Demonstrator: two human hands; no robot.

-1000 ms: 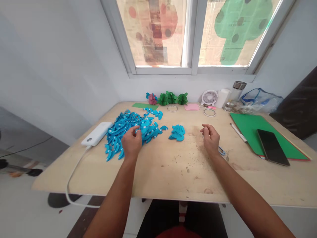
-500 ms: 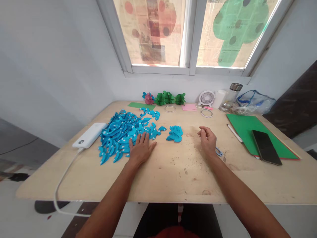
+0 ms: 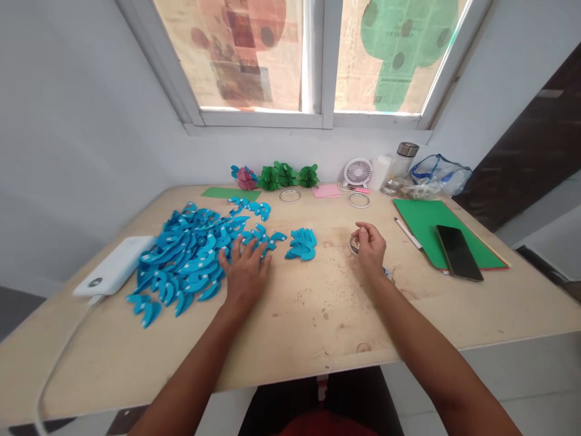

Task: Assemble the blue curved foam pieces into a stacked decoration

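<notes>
Bottle [image 3: 401,166] lidded, contents unclear; left grip [image 3: 246,270] spread open at blue pieces [image 3: 193,245]; right grip [image 3: 372,247] curled, closure unclear

Matt blue paper pieces [image 3: 196,245], smooth wooden tabletop [image 3: 299,342], glossy phone [image 3: 458,252], clear plastic bag [image 3: 449,178].

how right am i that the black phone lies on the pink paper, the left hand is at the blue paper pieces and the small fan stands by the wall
Only the phone's place is wrong: the head view shows the black phone lying mostly on the green sheet.
</notes>
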